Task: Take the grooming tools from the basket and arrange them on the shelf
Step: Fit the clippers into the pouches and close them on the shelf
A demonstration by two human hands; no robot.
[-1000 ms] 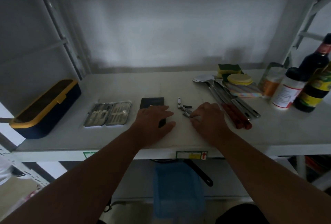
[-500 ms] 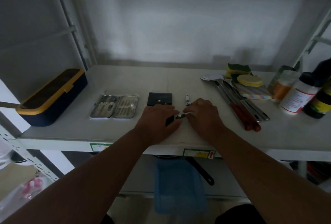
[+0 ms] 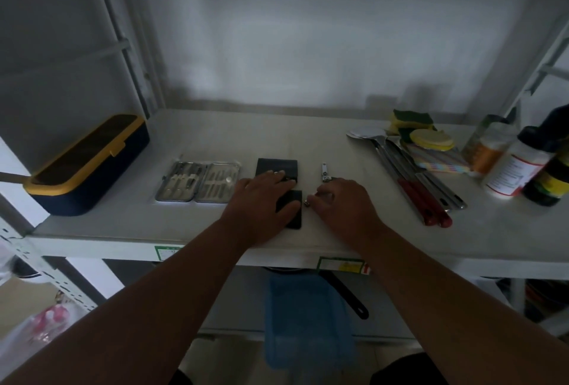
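Black pouch (image 3: 291, 207) lies flat on the shelf (image 3: 215, 138) under your left hand (image 3: 261, 203). Your right hand (image 3: 341, 203) pinches a small metal tool (image 3: 308, 202).

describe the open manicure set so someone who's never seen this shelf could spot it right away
On the white shelf, start from the navy box with a yellow rim at its far left end. Just right of it lies the open manicure set, left of the left hand. Unlike the plain black pouch next to it, it is a flat silvery case opened out into two halves, with rows of small metal tools.
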